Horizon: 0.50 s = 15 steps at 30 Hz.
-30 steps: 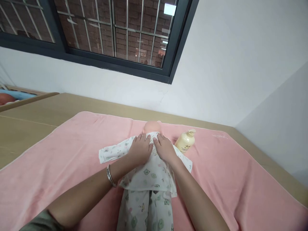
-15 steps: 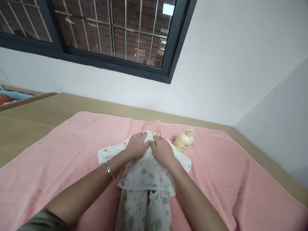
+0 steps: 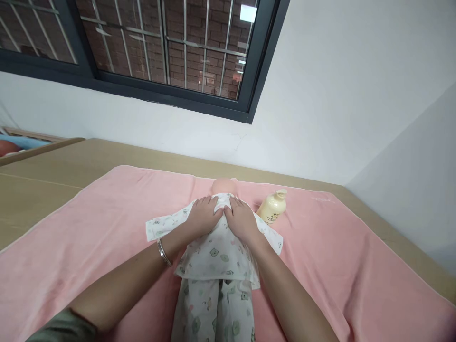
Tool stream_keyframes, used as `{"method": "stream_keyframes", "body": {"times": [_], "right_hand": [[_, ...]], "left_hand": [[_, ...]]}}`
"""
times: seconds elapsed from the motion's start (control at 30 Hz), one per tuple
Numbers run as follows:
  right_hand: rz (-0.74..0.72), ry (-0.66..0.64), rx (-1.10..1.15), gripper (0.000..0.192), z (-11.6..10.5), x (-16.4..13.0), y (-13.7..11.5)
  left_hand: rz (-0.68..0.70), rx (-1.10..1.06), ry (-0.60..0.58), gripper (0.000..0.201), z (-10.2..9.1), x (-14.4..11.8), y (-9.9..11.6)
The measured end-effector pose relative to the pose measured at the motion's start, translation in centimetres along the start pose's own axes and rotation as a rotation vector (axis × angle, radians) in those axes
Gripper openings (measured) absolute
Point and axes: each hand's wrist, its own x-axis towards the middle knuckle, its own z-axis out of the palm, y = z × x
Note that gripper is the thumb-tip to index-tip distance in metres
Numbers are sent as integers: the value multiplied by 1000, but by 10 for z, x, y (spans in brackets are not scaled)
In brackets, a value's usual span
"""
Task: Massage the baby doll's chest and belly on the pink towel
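A baby doll (image 3: 223,185) lies on its back on a pink towel (image 3: 89,223), head toward the wall. It wears a white printed top (image 3: 217,254) and matching trousers (image 3: 213,313). My left hand (image 3: 204,217) rests flat on the doll's chest, fingers at the collar. Beside it, my right hand (image 3: 241,219) presses on the same spot, thumbs nearly touching. A metal bangle (image 3: 163,252) sits on my left wrist. Neither hand holds anything.
A cream pump bottle (image 3: 272,209) lies on the towel just right of the doll. The towel covers a tan wooden surface (image 3: 42,185) against a white wall. A barred window (image 3: 142,42) is above. A wooden cot edge (image 3: 32,145) shows far left.
Both hands have slid slightly up the doll's chest toward the collar. Otherwise the scene is the same.
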Motion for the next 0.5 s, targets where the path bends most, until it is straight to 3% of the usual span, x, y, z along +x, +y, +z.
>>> {"method": "stream_keyframes", "body": {"times": [0.2, 0.5], "right_hand": [[-16, 17, -18, 53, 0, 2, 1], [-55, 7, -41, 38, -12, -14, -17]], "left_hand": [[-5, 0, 3, 35, -6, -2, 4], [-33, -15, -10, 50, 0, 5, -6]]}}
